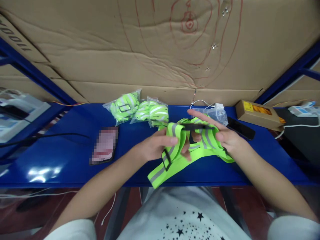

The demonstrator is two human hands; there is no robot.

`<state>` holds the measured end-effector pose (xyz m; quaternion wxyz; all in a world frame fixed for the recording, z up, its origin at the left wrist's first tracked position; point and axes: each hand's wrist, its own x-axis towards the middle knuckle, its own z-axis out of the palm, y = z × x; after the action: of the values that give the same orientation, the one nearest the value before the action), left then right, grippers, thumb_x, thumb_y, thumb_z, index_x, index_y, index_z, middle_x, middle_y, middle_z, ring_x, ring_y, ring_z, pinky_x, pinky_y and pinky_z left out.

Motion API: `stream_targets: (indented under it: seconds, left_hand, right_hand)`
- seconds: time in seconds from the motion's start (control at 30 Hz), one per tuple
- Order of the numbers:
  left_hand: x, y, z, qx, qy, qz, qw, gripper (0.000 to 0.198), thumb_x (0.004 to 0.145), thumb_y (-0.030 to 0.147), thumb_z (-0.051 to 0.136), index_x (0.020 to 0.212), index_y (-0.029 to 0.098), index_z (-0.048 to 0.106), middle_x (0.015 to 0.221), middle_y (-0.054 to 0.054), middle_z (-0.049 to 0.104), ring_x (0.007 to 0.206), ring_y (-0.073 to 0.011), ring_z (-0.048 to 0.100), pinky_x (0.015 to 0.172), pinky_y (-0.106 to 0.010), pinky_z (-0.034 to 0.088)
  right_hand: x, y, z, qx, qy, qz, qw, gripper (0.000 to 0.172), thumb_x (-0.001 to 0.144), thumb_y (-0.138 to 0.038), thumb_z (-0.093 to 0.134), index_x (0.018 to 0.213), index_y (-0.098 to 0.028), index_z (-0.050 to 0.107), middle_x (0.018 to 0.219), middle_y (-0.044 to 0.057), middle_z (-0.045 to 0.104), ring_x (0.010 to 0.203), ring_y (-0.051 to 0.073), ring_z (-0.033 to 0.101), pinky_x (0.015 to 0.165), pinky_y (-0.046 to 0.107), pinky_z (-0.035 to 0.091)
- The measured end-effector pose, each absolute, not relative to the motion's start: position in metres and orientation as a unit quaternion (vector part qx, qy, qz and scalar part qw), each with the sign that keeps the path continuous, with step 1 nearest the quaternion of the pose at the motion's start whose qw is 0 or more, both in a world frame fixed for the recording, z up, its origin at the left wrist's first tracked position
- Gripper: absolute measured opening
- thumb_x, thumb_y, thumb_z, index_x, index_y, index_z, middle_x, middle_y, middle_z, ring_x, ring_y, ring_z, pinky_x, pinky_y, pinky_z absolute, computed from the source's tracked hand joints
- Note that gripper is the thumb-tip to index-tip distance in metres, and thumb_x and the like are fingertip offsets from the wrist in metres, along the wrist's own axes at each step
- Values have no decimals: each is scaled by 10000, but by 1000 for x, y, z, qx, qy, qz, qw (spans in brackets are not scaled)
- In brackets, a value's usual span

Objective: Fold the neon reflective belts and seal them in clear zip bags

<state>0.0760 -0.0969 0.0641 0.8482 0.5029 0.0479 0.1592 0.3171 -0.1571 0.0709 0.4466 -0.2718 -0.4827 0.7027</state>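
Both hands hold a neon-green strap vest with grey reflective stripes and black buckles (175, 156) just above the blue table (62, 156). My left hand (156, 145) pinches the folded straps near a black buckle, fingers closed round the fabric. My right hand (220, 133) grips the bundled straps from the right, thumb and fingers wrapped over the webbing. One strap end hangs past the table's front edge toward my lap.
Three clear bags of folded green vests (138, 110) lie at the back of the table. A phone (104, 145) rests to the left, a dark phone (241, 128) and an empty plastic bag (217, 115) to the right. A small cardboard box (258, 114) sits far right. Cardboard lines the wall.
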Motion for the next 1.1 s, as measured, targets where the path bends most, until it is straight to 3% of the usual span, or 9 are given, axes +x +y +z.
stream_targets:
  seconds: [0.13,0.23,0.33,0.47,0.6,0.7,0.8,0.93,1.1]
  left_hand:
    - [75,-100,37,489,51,105,864,389,724,428,879,901,160,660,612,54,503,397,-68,462,407,-209,366]
    - [76,-98,32,500,66,63,861,438,719,480,897,875,144,662,625,-1,612,453,-105,544,455,-233,434]
    - [77,-98,30,505,60,8,861,463,738,506,891,930,137,688,688,-53,699,577,-178,672,585,-297,553]
    - [73,-98,31,479,57,43,875,404,770,491,870,842,174,631,482,74,486,428,-114,550,495,-235,493]
    - [72,-95,38,551,81,138,819,511,784,632,809,836,153,636,509,33,584,411,-117,551,457,-235,485]
    - [76,-95,41,584,113,179,783,352,794,407,876,816,114,683,627,3,672,542,-107,623,571,-225,541]
    - [81,-99,41,608,129,183,762,284,753,291,909,825,96,716,748,-33,723,672,-125,670,639,-229,560]
    - [84,-104,39,641,138,163,737,323,830,403,833,923,104,753,887,-88,769,720,-169,692,702,-311,587]
    - [86,-101,36,657,207,211,694,345,820,448,837,934,129,769,923,-100,796,800,-202,707,807,-353,577]
  right_hand:
    - [328,-155,42,-309,-552,662,401,1161,546,-457,1017,1566,-323,481,1300,65,687,1223,254,646,1024,340,503]
    - [327,-158,35,-333,-575,636,394,1150,592,-434,1007,1591,-353,444,1308,58,659,1292,262,599,1055,333,480]
    - [320,-163,34,-313,-555,654,407,1083,635,-464,983,1581,-350,467,1297,57,646,1257,265,618,1031,325,494]
    - [311,-163,31,-284,-517,693,415,1012,655,-400,984,1545,-276,519,1334,100,657,1162,257,672,1024,362,514]
    - [308,-159,24,-234,-519,745,347,554,794,-334,900,1278,-149,704,1070,101,741,912,190,724,890,341,570]
    - [307,-161,23,-232,-500,746,375,239,862,-272,839,1015,-120,738,813,35,714,663,116,666,661,248,550]
    - [305,-166,28,-256,-462,748,402,289,837,-335,863,986,-131,722,772,33,725,661,152,704,667,290,584]
    - [299,-169,34,-294,-460,739,394,320,804,-407,875,896,-140,724,703,26,704,585,152,669,661,330,590]
    - [289,-168,31,-363,-444,674,465,268,773,-370,890,809,-162,725,660,5,674,577,132,615,618,286,542]
